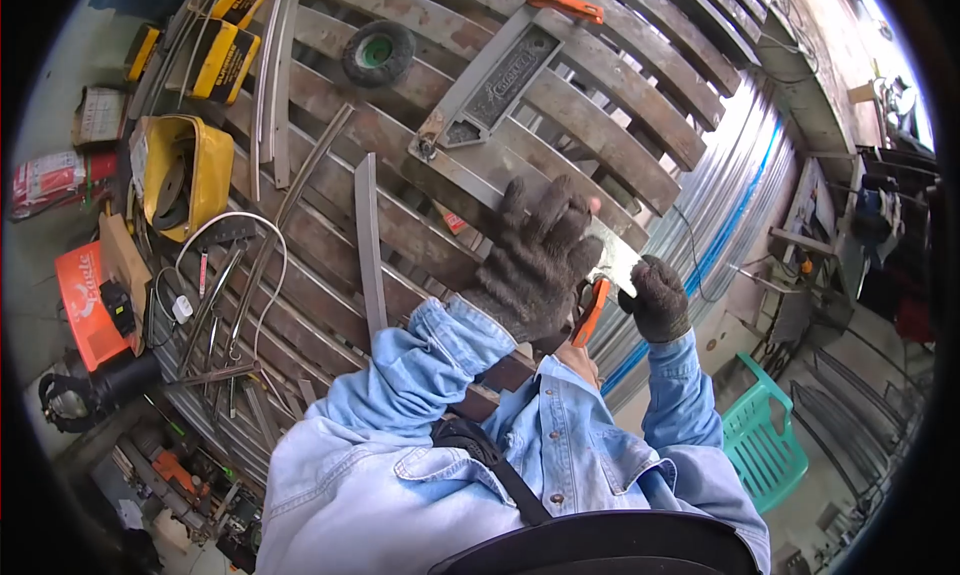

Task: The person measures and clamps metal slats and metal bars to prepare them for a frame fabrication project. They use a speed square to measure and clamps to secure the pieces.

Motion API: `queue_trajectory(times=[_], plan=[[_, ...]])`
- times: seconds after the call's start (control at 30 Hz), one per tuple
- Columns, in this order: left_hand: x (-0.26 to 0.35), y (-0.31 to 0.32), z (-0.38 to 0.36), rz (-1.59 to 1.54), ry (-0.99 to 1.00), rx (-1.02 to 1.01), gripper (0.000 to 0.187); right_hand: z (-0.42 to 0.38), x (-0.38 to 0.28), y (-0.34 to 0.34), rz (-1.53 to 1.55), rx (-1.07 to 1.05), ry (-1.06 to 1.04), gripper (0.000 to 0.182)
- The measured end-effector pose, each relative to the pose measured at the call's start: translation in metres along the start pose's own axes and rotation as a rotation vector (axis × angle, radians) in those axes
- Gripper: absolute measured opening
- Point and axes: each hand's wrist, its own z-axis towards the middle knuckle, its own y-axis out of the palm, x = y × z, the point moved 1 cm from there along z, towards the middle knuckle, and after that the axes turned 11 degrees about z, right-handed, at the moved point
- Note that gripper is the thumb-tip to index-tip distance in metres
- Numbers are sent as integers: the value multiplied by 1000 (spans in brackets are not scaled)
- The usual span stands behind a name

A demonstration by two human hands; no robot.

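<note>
My left hand [540, 260], in a dark knitted glove, lies with spread, slightly bent fingers over the near end of a grey metal frame [455, 183]. My right hand [660, 300], gloved alike, is closed at the end of a bright, washed-out flat piece [618, 260], whose kind I cannot tell. Between the hands and just below that piece sticks up an orange handle [590, 315]. Farther off, inside the frame, sits a dark plate with raised lettering [510, 80]. Another orange handle [566, 8] rests at the frame's far end.
A slatted metal bench [620, 105] carries a small wheel [379, 53], a loose metal bar [369, 240] and a yellow container [185, 175]. Yellow boxes [225, 60] and an orange box [92, 305] lie left. Long metal lengths [700, 225] and a green chair [765, 435] are right.
</note>
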Motion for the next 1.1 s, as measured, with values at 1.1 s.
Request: queue_trajectory(times=[1.1], plan=[[-30, -9, 46, 178, 276, -250, 85, 0, 10, -15, -687, -41, -414, 14]])
